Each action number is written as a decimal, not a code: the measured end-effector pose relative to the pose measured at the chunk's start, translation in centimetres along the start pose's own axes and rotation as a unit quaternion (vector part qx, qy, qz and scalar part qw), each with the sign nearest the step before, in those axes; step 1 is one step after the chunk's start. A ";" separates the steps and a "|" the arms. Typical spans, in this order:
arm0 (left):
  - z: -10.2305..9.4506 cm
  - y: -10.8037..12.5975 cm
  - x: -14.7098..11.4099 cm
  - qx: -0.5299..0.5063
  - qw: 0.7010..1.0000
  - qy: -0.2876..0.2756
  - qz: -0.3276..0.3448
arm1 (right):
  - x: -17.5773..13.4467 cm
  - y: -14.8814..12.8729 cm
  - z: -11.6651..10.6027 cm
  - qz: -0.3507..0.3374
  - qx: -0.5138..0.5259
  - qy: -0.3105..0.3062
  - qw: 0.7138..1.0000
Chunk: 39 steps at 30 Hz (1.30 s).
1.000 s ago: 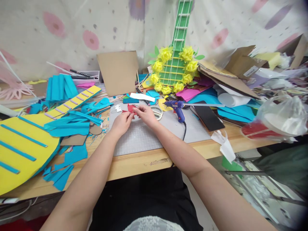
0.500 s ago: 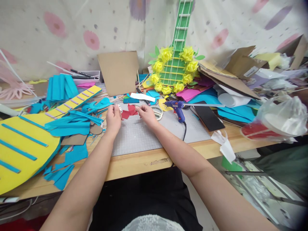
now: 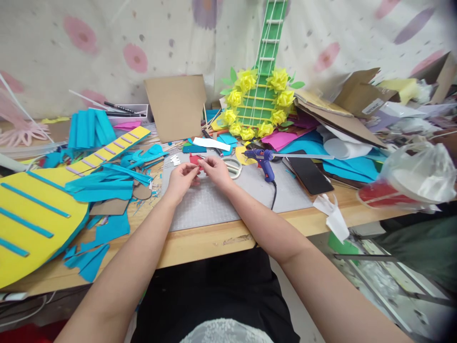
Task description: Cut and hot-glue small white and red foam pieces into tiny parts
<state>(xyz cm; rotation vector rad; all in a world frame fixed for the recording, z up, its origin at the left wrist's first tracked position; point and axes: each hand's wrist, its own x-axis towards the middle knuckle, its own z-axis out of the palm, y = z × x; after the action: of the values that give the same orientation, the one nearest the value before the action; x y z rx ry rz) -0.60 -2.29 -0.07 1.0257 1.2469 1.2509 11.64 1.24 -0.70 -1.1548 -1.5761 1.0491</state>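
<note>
My left hand [image 3: 183, 180] and my right hand [image 3: 214, 170] meet over the grey cutting mat [image 3: 214, 209], their fingers pinched together. Red paper [image 3: 194, 160] shows at the fingertips, and my right hand pinches it. What my left fingertips hold is too small and hidden to make out. A little cluster of white pieces [image 3: 174, 160] lies on the mat just beyond my left hand. To the right of my right hand rest scissors with pale handles [image 3: 234, 167], partly covered by that hand.
A blue glue gun [image 3: 263, 163] and a phone [image 3: 310, 175] lie on the right. Leftward are a yellow guitar-shaped cutout [image 3: 39, 214] and blue scraps [image 3: 103, 188]. A green guitar shape with yellow flowers [image 3: 262, 102] stands behind. A bagged red-and-white cup [image 3: 389, 193] sits far right.
My left hand has moved right, from beside the white pieces to meet my right hand, uncovering those pieces. Less of the red paper shows now. My right hand has barely shifted.
</note>
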 end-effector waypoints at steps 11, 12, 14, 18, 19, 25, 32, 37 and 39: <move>-0.1 -0.1 0.3 -0.014 0.999 -0.017 0.023 | 0.3 0.5 -0.1 0.000 0.140 -0.049 0.989; -0.2 -0.1 0.3 -0.010 1.000 -0.018 0.023 | 0.3 0.5 -0.1 0.004 0.152 -0.061 0.987; -0.4 0.0 0.3 0.003 0.999 -0.025 0.026 | 0.4 0.6 -0.1 0.018 0.171 -0.076 0.982; -0.8 0.3 0.0 0.020 0.996 -0.081 0.042 | 0.4 0.6 -0.4 0.041 0.203 -0.037 0.978; -0.8 0.3 0.0 0.021 0.994 -0.095 0.044 | 0.4 0.6 -0.5 0.044 0.208 -0.018 0.977; -1.1 -0.1 0.5 0.055 0.997 -0.040 0.039 | 0.6 0.6 -0.7 0.052 0.225 0.027 0.973; -0.7 -0.5 0.7 0.048 0.998 0.004 0.038 | 0.2 0.6 0.0 0.029 0.161 -0.009 0.986; -0.6 -1.1 0.7 0.148 0.983 -0.024 0.107 | 0.3 0.8 0.2 0.040 0.130 -0.007 0.991; -0.7 -1.3 0.7 0.204 0.967 -0.004 0.154 | 0.3 0.8 0.2 0.047 0.129 -0.002 0.990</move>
<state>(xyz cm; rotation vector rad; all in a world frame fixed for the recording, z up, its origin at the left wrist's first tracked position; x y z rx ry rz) -1.27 -1.81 -1.47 1.5684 1.4113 1.2428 11.57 1.68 -1.45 -1.0564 -1.3519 1.2769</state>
